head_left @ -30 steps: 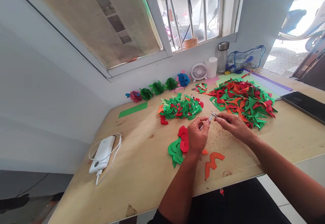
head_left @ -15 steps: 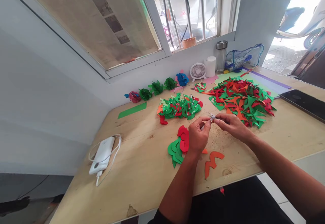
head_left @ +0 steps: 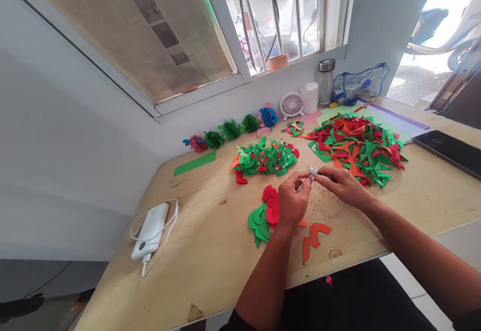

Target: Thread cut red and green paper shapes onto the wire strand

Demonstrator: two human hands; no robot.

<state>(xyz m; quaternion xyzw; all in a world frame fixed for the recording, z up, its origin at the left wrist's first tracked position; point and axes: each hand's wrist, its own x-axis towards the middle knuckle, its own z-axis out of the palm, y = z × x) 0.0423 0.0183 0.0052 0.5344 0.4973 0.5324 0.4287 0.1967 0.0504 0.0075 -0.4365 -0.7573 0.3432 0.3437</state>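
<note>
Above the wooden table, my left hand is closed round a small, thin grey-white object, too small to name. The fingers of my right hand pinch at its other side, and the fingertips of both hands nearly meet. Beside my left wrist lie red curved paper pieces and green ones. An orange wavy piece rests between my forearms. Past my hands are a pile of small green and red cut pieces and a larger heap of red, green and orange scraps.
A white power bank with its cable lies at the left. Paper flowers, a small fan, a glass bottle and a clear pouch line the wall. A phone is at the right edge.
Both hands keep nearly the same place and grip; the small object between the fingertips has turned slightly. The whole view has shifted a little.
</note>
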